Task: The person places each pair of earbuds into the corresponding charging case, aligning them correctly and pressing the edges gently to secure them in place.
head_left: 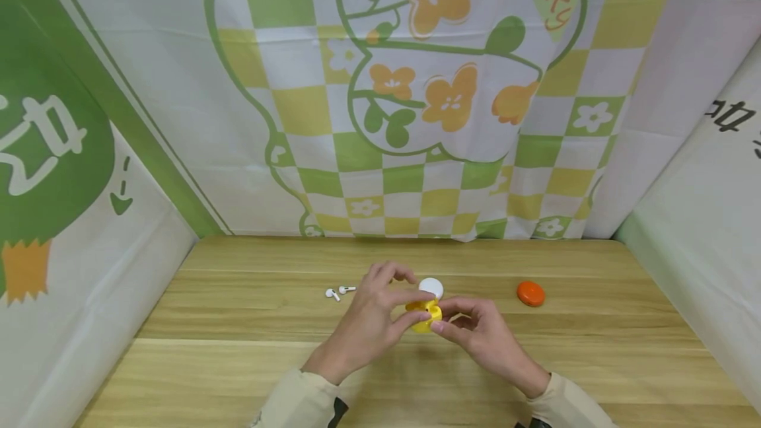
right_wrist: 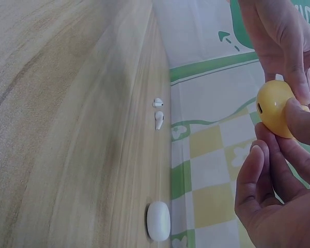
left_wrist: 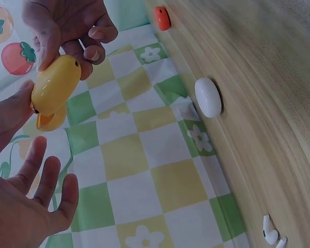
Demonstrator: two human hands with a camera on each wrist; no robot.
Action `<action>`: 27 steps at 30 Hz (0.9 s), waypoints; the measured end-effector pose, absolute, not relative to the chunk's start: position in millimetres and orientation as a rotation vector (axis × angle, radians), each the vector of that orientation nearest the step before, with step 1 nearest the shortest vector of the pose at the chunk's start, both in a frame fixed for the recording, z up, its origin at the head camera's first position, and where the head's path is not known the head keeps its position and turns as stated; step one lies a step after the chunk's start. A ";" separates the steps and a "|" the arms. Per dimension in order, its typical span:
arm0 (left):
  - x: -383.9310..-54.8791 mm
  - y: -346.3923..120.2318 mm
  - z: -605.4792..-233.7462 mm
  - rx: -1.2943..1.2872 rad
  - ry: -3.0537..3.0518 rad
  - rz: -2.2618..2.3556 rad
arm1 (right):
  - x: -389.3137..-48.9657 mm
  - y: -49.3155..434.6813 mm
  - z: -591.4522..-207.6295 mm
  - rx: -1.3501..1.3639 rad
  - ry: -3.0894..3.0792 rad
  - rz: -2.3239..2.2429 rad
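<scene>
At the far left, a hanging cloth panel (head_left: 59, 117) is seen, printed in green on white and visibly creased. To its right, two white earbuds (head_left: 332, 294), each a rounded head on a short stem, are found side by side on the table (head_left: 238, 362), whose surface is wood-grained in pale, long streaks.

The left hand (head_left: 371, 319) is seen next, emerging from a beige sleeve (head_left: 300, 395). The left side of a yellow case (head_left: 424, 324) is pinched between its thumb and index finger; its other fingers are held apart from the case. The case is held up between both hands, near the middle of the scene. Its shell is smooth, glossy and rounded, and its lid is raised; the contents are too small to be made out.

Just beyond the yellow case, a smooth white pebble-shaped case (head_left: 431, 286) is placed on the table. At the far side, a softly rippled cloth backdrop (head_left: 440, 183) is hung, patterned with checks and flowers.

The right side of the yellow case is gripped between the thumb and bent fingers of the right hand (head_left: 484, 335). Farther right, well apart from it, a rounded orange-red case (head_left: 530, 294) with a shiny surface is noted on the table.
</scene>
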State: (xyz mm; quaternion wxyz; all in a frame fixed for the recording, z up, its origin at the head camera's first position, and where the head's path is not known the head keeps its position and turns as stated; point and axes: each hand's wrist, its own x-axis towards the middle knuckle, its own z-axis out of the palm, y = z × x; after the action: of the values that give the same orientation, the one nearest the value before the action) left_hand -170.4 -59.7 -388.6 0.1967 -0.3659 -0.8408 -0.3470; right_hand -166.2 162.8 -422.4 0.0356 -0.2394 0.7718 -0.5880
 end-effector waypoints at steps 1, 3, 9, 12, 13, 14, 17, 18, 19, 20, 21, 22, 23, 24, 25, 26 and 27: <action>-169.7 -60.0 -388.2 -1.023 -2.371 -0.962 | -166.2 162.8 -422.6 -0.739 2.373 -1.806; -168.3 -60.5 -387.4 -1.022 -2.399 -0.949 | -166.2 162.9 -423.0 -0.748 2.379 -1.806; -166.7 -61.8 -385.3 -0.995 -2.426 -1.012 | -166.3 163.2 -423.6 -0.748 2.385 -1.807; -168.1 -63.2 -385.0 -0.907 -2.431 -1.153 | -166.6 163.1 -422.9 -0.713 2.385 -1.807; -168.8 -63.9 -385.2 -0.863 -2.437 -1.209 | -166.7 163.1 -422.6 -0.698 2.385 -1.806; -169.7 -64.6 -385.6 -0.817 -2.448 -1.257 | -166.7 163.1 -422.2 -0.684 2.387 -1.806; -173.0 -66.7 -387.5 -0.692 -2.513 -1.373 | -166.4 162.9 -421.1 -0.657 2.392 -1.802; -174.4 -67.5 -388.4 -0.665 -2.538 -1.410 | -166.2 162.7 -420.7 -0.650 2.391 -1.803; -175.8 -68.2 -389.5 -0.642 -2.566 -1.450 | -166.0 162.5 -420.5 -0.645 2.389 -1.805; -177.3 -68.9 -390.9 -0.627 -2.595 -1.487 | -165.9 162.2 -420.4 -0.640 2.386 -1.808; -178.5 -69.9 -392.2 -0.622 -2.623 -1.528 | -165.5 161.8 -420.4 -0.642 2.384 -1.812; -179.7 -70.9 -393.4 -0.619 -2.648 -1.575 | -165.3 161.3 -420.4 -0.644 2.380 -1.819; -180.8 -71.6 -394.5 -0.623 -2.667 -1.619 | -165.0 160.8 -420.4 -0.650 2.377 -1.826; -181.7 -72.2 -395.5 -0.627 -2.684 -1.655 | -164.7 160.4 -420.3 -0.650 2.375 -1.831; -182.4 -72.6 -396.2 -0.627 -2.699 -1.690 | -164.5 160.1 -420.4 -0.646 2.374 -1.833; -183.1 -72.9 -397.0 -0.631 -2.707 -1.722 | -164.2 159.8 -420.3 -0.645 2.374 -1.837; -183.6 -73.2 -397.4 -0.636 -2.710 -1.756 | -163.8 159.5 -420.4 -0.649 2.372 -1.840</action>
State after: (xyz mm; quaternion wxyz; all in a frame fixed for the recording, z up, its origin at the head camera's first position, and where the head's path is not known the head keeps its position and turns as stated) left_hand -183.6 -73.2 -397.4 -0.0747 -0.1927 -0.8211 -0.5320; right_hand -163.8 159.5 -420.4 0.0353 -0.2111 0.7719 -0.5986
